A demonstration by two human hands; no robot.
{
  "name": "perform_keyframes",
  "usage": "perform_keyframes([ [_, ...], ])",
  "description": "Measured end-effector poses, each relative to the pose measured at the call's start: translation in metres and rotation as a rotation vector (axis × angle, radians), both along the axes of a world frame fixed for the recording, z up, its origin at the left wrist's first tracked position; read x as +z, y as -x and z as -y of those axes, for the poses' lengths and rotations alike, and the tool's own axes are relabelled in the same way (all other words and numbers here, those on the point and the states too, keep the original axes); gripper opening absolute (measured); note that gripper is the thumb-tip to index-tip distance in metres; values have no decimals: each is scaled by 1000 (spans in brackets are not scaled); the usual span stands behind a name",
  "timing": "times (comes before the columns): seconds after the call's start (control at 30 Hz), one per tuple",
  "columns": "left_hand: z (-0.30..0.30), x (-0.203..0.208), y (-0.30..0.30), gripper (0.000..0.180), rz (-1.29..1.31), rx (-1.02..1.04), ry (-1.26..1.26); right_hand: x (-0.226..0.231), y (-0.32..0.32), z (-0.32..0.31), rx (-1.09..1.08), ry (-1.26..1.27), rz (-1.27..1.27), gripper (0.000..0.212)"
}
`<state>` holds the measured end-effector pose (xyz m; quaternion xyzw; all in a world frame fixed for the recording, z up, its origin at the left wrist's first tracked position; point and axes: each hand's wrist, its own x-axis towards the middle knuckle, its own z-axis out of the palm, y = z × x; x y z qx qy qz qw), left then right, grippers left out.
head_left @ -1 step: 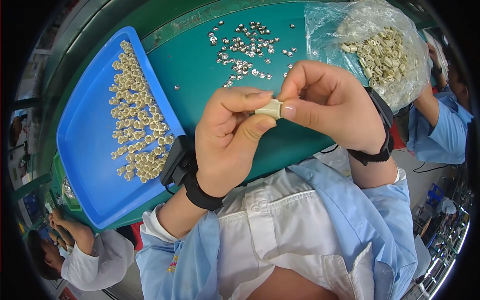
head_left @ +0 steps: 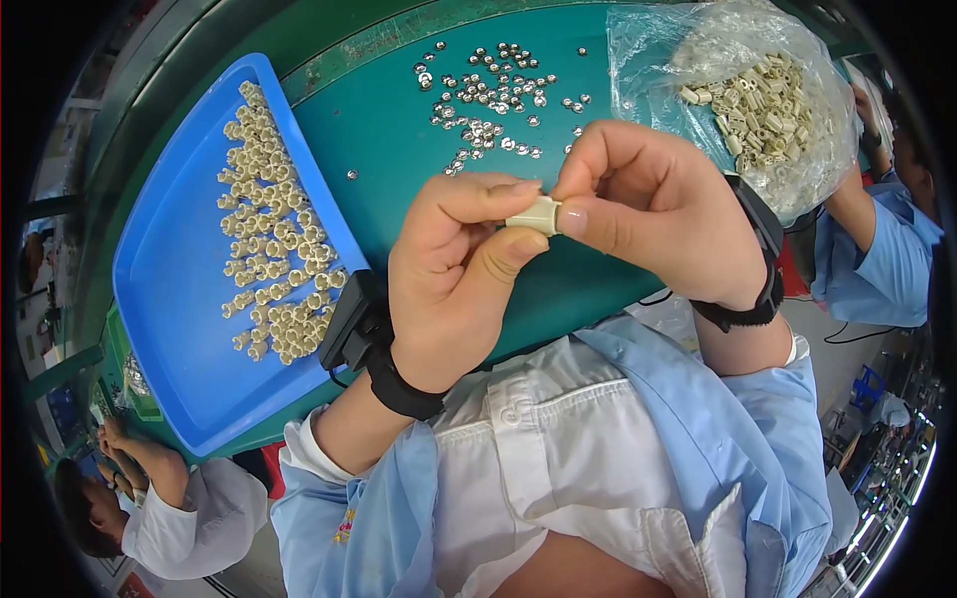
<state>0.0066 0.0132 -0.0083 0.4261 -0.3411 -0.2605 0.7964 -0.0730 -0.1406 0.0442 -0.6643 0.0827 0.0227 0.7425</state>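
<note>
Between my hands, above the green tabletop, is a short beige plastic sleeve (head_left: 535, 215) lying nearly sideways. My left hand (head_left: 451, 269) is closed on it, thumb below and forefinger above. At the sleeve's right end, my right hand (head_left: 653, 214) pinches with thumb and forefinger; these fingertips cover that end, so any small piece there is hidden. Beyond my hands, small shiny metal nut-like rings (head_left: 488, 95) are scattered on the table. Many similar beige sleeves (head_left: 264, 239) sit in the blue tray (head_left: 179, 329) on the left.
At the far right, a clear plastic bag (head_left: 658, 60) lies open with loose beige pieces (head_left: 768, 115) inside. A green bin (head_left: 148, 407) stands beyond the tray's lower left edge. One co-worker (head_left: 189, 518) is at lower left, another (head_left: 867, 249) at right.
</note>
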Motion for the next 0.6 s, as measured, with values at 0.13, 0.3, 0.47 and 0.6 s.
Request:
perform_keyframes([
  [0.13, -1, -2, -3, 22, 143, 26, -24, -3, 1, -2, -13, -122, -19, 10],
  [0.3, -3, -1, -3, 20, 342, 48, -89, -10, -1, 3, 73, -162, 30, 10],
  [0.47, -2, 0, -8, 22, 695, 111, -146, -21, -3, 10, 174, -236, 53, 17],
  [0.6, 0, -1, -4, 27, 318, 36, -59, -18, -2, -5, 37, -192, 155, 20],
])
